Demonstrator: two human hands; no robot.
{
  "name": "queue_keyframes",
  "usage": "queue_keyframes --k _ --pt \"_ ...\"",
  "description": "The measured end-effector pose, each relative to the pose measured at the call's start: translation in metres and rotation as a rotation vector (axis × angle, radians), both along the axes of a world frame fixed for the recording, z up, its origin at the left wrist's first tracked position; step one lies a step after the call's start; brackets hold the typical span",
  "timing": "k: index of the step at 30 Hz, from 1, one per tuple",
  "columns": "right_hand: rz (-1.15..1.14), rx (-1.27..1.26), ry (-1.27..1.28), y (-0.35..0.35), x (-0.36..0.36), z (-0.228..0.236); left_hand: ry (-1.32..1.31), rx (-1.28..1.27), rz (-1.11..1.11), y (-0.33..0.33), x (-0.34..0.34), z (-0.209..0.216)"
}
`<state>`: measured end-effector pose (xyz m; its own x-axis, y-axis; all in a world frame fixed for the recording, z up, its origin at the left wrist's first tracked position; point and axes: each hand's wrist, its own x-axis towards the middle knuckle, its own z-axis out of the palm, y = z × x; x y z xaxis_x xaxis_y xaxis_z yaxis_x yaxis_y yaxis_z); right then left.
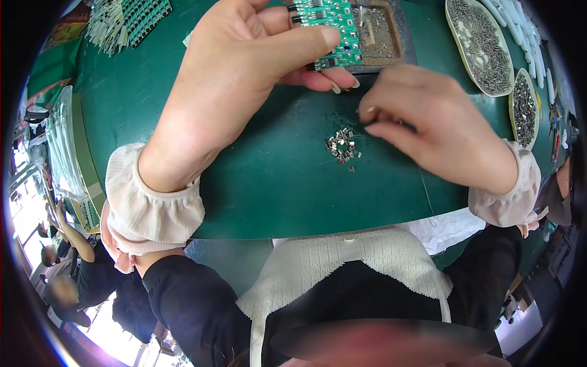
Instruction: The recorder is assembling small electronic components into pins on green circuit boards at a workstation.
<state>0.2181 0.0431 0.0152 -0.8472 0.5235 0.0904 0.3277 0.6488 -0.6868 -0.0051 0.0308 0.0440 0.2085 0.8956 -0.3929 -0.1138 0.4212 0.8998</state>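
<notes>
My left hand grips a green circuit board at the top, thumb pressed on its face and fingers curled behind it. Dark components and solder spots dot the board. Just right of and below it is my right hand, slightly smeared by motion, its fingers closed together. A thin silvery wire hangs below that hand toward the table's front edge, and a short end shows by the fingertips. Small shiny metal pieces lie in a loose pile on the green table, left of my right fingertips.
Behind the board sits a brown-rimmed tray with grey residue. Two dishes of small metal parts stand at right, near white tubes. More boards lie far left; a bin with clear bags stands left. Other people sit beyond.
</notes>
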Motion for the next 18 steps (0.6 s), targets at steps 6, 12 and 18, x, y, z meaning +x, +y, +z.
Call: queue_keyframes --k 6,12,18 --pt "0.010 0.041 0.027 -0.004 -0.005 -0.006 -0.016 0.098 -0.055 0.004 -0.002 -0.014" --pt "0.046 0.051 0.047 -0.006 -0.005 -0.006 -0.054 0.113 -0.072 0.000 -0.001 -0.025" --pt "0.004 -0.007 0.025 -0.011 -0.002 0.004 -0.082 0.074 -0.054 -0.003 0.001 -0.027"
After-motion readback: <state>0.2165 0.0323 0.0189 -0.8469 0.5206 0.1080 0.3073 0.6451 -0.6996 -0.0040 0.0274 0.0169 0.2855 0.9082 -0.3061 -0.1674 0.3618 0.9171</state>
